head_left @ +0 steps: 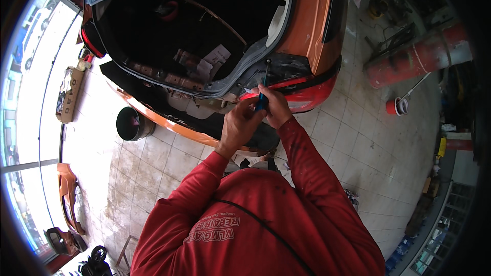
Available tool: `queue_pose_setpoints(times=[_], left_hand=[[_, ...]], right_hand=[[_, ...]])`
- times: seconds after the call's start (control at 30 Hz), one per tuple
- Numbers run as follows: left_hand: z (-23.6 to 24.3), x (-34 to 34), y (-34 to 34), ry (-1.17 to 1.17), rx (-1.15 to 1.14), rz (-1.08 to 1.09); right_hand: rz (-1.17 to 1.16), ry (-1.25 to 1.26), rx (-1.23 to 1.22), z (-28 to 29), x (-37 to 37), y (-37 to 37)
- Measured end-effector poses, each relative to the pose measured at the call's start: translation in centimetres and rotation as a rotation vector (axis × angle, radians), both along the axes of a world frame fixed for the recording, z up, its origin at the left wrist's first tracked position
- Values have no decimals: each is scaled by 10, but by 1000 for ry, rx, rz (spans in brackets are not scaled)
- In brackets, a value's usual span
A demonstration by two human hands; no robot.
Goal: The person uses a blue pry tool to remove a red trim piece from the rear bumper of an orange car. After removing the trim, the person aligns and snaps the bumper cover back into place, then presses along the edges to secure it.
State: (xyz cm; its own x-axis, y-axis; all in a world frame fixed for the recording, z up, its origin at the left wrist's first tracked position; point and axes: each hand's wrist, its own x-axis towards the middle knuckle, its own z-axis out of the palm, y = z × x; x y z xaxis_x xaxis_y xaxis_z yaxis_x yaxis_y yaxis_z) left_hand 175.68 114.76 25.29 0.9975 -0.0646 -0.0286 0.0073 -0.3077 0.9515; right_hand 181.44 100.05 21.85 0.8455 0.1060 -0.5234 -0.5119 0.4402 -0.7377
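Note:
I have both hands at a blue-handled screwdriver, its thin shaft pointing up toward a small fastener in the dark recess beside the rear opening of an orange car. My right hand grips the handle from the right; my left hand closes around its lower end. Just beyond my fingers is the red tail light, set into the car's corner. The dark inner part of the bumper runs below and left, with an orange outer edge. The screwdriver's tip is too small to see clearly.
A black bucket stands left on the tiled floor, with a cardboard box and orange body panel farther left. A large red cylinder and a red-white round object lie right. Papers rest inside the car.

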Motion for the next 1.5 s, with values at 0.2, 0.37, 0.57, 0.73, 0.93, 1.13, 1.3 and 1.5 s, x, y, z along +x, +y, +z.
queue_pose_setpoints(times=[0.2,0.37,0.57,0.73,0.93,1.13,1.3,1.5], left_hand=[[9,-5,-2,73,14,3],[5,-6,-4,56,2,7],[3,-5,-4,-16,-5,13],[3,-5,-4,0,-15,-3],[-14,-13,4,330,-465,52],[-50,-4,12,601,-738,-48],[-82,-8,-8,332,-574,-246],[-97,-2,-1,631,-795,87]], right_hand=[[29,-18,-1,-8,-1,-6],[44,-31,-2,-8,-3,-8],[49,-30,-20,-3,-1,-6],[60,-44,-32,-6,-1,-7],[97,-301,-244,14,-27,-10],[124,-625,-764,4,-62,-18],[265,-707,-1007,-25,-79,-12],[543,-680,-811,-1,-87,-45]])
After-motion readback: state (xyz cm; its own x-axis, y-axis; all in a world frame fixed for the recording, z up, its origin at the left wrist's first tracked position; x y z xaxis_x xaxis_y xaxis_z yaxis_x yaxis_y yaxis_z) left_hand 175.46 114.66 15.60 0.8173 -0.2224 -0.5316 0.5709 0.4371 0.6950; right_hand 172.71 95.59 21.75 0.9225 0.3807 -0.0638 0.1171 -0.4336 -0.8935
